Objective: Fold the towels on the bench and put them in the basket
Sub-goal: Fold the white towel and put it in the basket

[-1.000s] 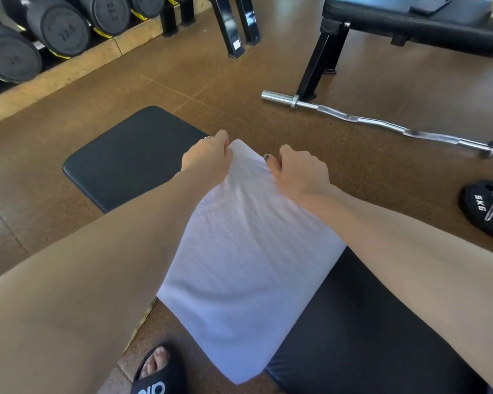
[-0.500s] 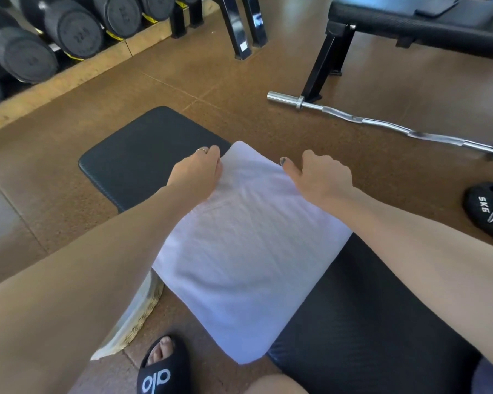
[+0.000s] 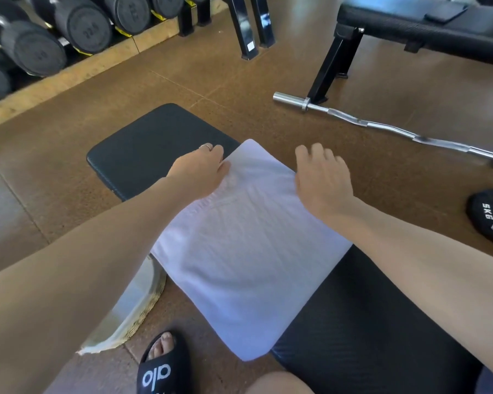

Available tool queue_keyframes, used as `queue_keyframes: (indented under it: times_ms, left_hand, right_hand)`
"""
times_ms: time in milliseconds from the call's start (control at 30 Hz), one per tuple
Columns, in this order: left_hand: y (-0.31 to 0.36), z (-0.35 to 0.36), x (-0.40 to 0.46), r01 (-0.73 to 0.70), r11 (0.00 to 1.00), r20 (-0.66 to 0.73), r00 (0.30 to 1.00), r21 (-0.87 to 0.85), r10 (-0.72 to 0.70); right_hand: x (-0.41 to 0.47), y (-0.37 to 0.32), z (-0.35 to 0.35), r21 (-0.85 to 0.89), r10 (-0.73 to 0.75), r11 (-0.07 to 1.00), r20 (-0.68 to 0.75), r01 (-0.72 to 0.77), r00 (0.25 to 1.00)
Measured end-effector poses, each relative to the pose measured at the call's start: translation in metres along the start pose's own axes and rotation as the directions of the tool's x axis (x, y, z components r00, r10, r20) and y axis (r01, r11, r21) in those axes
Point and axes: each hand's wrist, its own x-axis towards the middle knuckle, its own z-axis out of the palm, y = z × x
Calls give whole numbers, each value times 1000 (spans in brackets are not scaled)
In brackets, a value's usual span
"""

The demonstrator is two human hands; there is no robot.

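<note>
The fingers [image 3: 211, 155] of the left hand [image 3: 199, 174] lay relaxed and spread at the far left corner of the white towel [image 3: 248, 251], the palm pressing on the cloth while the fingertips reached past its edge onto the black pad; a ring showed on one finger. Over on the other side, the right hand [image 3: 322, 180] was open too, fingers [image 3: 316, 155] loosely extended and a little blurred, set at the towel's far right edge — whether it pressed down or just hovered above the cloth could not be told. Neither hand gripped anything.

The towel itself lay folded flat across the bench [image 3: 154, 143], its near corner hanging over the bench's left side above the brown floor [image 3: 69, 172]. Below that, partly behind the left forearm, sat a pale woven basket [image 3: 134, 308] on the floor, with a black slide sandal [image 3: 162, 368] just near it.

Further out, a curl bar [image 3: 382, 126] lay on the floor to the right, a black 5 kg plate [image 3: 487, 214] near its end, dumbbells [image 3: 77, 24] racked at far left, and a second bench [image 3: 427, 27] at top right.
</note>
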Motion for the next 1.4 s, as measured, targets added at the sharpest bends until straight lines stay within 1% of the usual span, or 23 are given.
queue_keyframes:
  times_ms: [33, 100, 133, 167, 200, 267, 333, 433, 567, 633, 733, 800, 867, 967, 1100, 1167, 1267, 1300, 1367, 1400]
  left_hand:
    - [-6, -2, -2, -1, 1000, 50, 999, -24, 2]
    - [-16, -2, -3, 16, 992, 115, 993, -124, -2]
    - [-19, -2, -4, 21, 984, 109, 994, -177, -2]
    - [-21, -1, -4, 21, 977, 89, 996, -213, -2]
    - [-22, 0, -5, 21, 971, 64, 998, -238, -6]
    - [-21, 3, -6, 42, 959, 20, 999, -280, -38]
    - [-19, 7, -9, 66, 956, -15, 997, -287, -73]
    - [-16, 6, -16, 50, 979, -50, 997, -197, -61]
    - [-23, -9, -31, 35, 997, 25, 999, -62, -33]
    - [-29, -13, -41, 33, 998, 83, 996, -47, -29]
    - [-38, -17, -51, 94, 989, 184, 980, -113, -72]
    - [-44, -19, -53, 120, 985, 238, 967, -121, -88]
    - [-49, -16, -54, 133, 981, 214, 972, -143, -101]
    - [-53, -8, -59, 149, 968, 144, 982, -202, -121]
    - [-51, -8, -65, 147, 969, 101, 986, -200, -129]
    - [-52, -8, -68, 132, 982, 92, 988, -131, -121]
    - [-51, -2, -76, 84, 992, 47, 995, 94, -89]
    - [-51, 0, -78, 78, 987, 25, 996, 142, -82]
    - [-51, 1, -80, 68, 981, 1, 998, 184, -69]
    - [-51, 1, -80, 65, 983, 10, 998, 174, -68]
  right_hand:
    - [-1, -10, -1, 10, -76, 997, -68, 76, 995]
    - [-3, -36, -2, 112, -229, 963, -152, 247, 961]
    - [-3, -49, -1, 171, -289, 934, -154, 314, 945]
    - [-5, -62, 1, 221, -323, 913, -120, 342, 939]
    - [-7, -71, 3, 256, -325, 909, -54, 328, 944]
    - [-12, -82, 9, 259, -267, 936, 80, 238, 960]
    - [-16, -83, 14, 226, -227, 954, 123, 195, 966]
    - [-15, -82, 12, 214, -246, 955, 199, 203, 949]
    - [-10, -84, 8, 237, -251, 954, 295, 184, 922]
    - [-11, -86, 8, 233, -234, 958, 296, 168, 926]
    - [-13, -87, 6, 211, -225, 963, 301, 166, 927]
    - [-11, -87, 2, 201, -228, 965, 322, 169, 919]
    - [-9, -90, -1, 198, -218, 967, 328, 159, 919]
    - [-16, -98, 1, 186, -232, 965, 291, 183, 928]
    - [-20, -97, 9, 209, -234, 962, 301, 176, 925]
    - [-19, -97, 9, 199, -235, 963, 301, 180, 924]
    - [-19, -97, 10, 188, -240, 964, 294, 190, 925]
    - [-20, -97, 12, 181, -238, 965, 286, 192, 928]
    - [-20, -97, 13, 172, -233, 966, 275, 191, 933]
    - [-20, -97, 13, 171, -231, 967, 275, 189, 933]
